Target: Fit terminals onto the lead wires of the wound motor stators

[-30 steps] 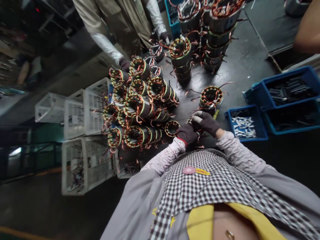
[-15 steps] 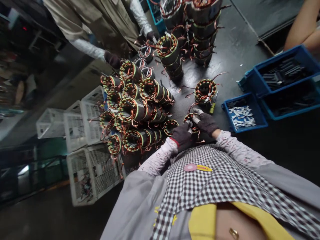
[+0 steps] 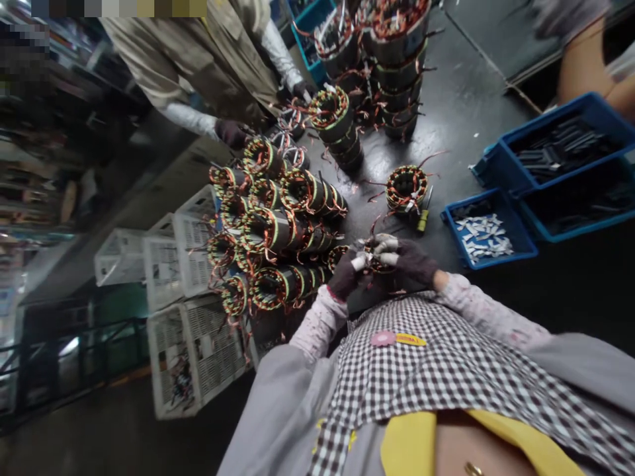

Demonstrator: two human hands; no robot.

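Observation:
Both my hands wear dark gloves with pale fingertips and meet over a small copper-wound stator [image 3: 373,256] at the near edge of the dark table [image 3: 456,132]. My left hand [image 3: 346,274] grips its left side. My right hand [image 3: 409,259] holds its right side, fingers pinched at the windings. Most of this stator is hidden under the fingers. Another stator [image 3: 405,187] stands alone just beyond my hands, with a yellow-handled tool [image 3: 423,217] beside it.
A heap of wound stators [image 3: 278,225] lies left of my hands; taller stacks [image 3: 391,59] stand at the back. Blue bins [image 3: 489,228] with small parts sit at right. White crates [image 3: 188,344] stand off the table's left. Another person's gloved hands [image 3: 231,132] work at the far side.
My hands have lifted the small stator slightly and drawn together over it. The view has shifted a little; the heap and bins sit in the same arrangement.

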